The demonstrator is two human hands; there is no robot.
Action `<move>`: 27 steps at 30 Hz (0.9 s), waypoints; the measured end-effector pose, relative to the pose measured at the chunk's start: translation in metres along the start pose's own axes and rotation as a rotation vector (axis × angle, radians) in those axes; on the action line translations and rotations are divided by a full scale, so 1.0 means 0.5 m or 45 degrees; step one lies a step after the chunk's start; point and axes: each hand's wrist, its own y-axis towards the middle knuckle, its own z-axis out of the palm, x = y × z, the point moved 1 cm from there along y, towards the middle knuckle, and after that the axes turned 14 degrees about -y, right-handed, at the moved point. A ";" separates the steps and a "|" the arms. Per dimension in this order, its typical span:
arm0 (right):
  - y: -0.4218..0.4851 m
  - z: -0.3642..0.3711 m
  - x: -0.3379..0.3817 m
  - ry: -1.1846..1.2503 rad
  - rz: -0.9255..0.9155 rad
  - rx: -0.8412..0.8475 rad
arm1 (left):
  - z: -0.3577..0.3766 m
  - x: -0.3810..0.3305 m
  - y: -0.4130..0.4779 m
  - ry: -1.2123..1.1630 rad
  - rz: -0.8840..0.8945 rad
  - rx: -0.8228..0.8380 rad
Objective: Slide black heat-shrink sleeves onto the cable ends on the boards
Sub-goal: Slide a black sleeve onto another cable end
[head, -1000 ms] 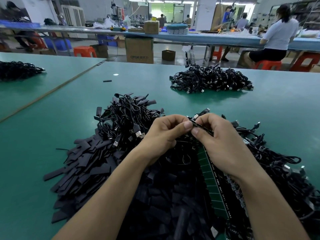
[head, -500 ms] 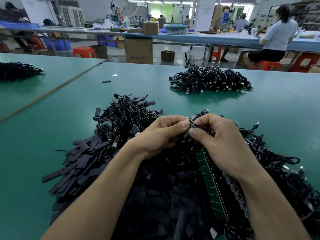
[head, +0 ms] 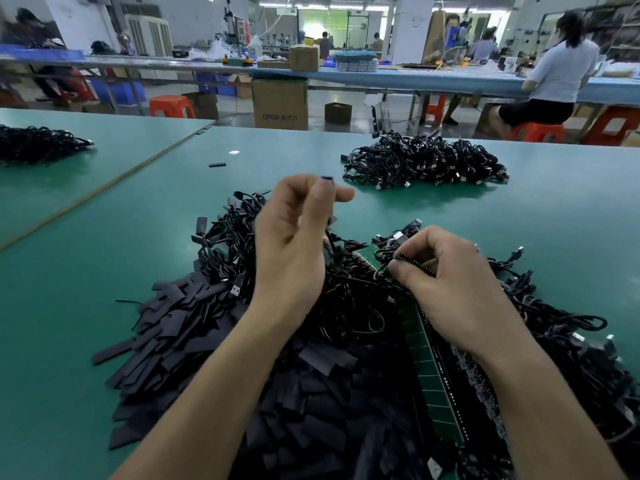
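Step in hand: sleeve picked, not yet threaded. Left grip (head: 298,233) up above heap, thumb and forefinger pinching one black heat-shrink sleeve (head: 327,178). Right grip (head: 446,282) clenched on cable end (head: 403,259) at far tip of green board (head: 427,368). Next likely: lower sleeve, line bore with cable end, slide on. Open desk (head: 519,220) beyond; loose sleeve pile (head: 194,327) crowds left, tangled cables (head: 568,327) right.

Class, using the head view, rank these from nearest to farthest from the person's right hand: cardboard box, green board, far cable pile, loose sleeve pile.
1. Green board: under the right hand, which pinches a cable end on it.
2. Loose sleeve pile: to its left, on the table.
3. Far cable pile: ahead, across the table.
4. Cardboard box: on the floor beyond the table.
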 end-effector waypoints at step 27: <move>-0.063 0.063 0.078 -0.690 -0.179 0.777 | -0.064 -0.061 0.006 0.802 -0.101 0.023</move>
